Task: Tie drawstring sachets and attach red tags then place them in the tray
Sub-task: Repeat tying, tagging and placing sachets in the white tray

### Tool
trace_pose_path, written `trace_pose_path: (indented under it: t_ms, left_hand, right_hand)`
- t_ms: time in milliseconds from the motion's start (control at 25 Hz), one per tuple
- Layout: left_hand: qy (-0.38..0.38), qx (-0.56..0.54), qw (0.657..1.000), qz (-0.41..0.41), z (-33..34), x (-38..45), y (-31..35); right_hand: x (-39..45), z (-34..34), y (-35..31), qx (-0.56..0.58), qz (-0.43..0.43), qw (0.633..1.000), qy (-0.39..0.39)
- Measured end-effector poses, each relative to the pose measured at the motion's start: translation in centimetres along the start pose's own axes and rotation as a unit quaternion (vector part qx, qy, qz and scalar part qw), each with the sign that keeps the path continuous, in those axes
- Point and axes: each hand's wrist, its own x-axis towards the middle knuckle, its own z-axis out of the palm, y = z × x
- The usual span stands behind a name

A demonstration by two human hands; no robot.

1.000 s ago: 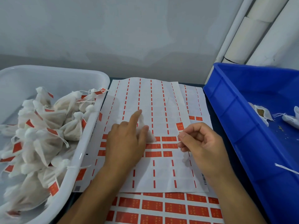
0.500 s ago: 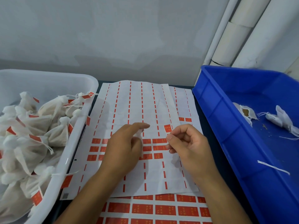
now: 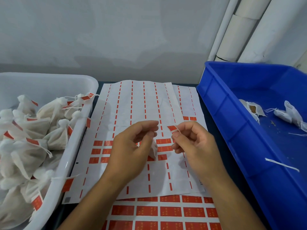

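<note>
While the left hand (image 3: pixel 132 151) curls its fingers round a sachet (image 3: pixel 153 149), the right hand (image 3: pixel 193 143) pinches a red tag (image 3: pixel 172 128).

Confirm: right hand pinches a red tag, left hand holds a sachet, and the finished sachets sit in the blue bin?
Not quite. In the head view the finished, tagged sachets sit in the white tray, not the blue bin. The right hand does pinch a red tag; the left hand holds a sachet.
</note>
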Motion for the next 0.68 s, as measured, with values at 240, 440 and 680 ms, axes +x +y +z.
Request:
trace_pose_path:
  t_ms: [240, 440, 680]
  left_hand:
    - [0.006, -0.068, 0.998, -0.007, 0.1, 0.0, 0.1]
    - [0.004, -0.166, 0.984, -0.064, -0.1, 0.3, -0.1]
    - [0.039, -0.085, 0.99, -0.108, -0.5, 0.7, -0.9]
  right_hand:
    - [0.1, 0.0, -0.2, 0.015, -0.001, 1.0, -0.012]
    - [0.2, -0.7, 0.1, -0.038, 0.05, 0.984, -0.167]
    - [-0.2, 0.0, 0.3, -0.073, 0.026, 0.983, -0.165]
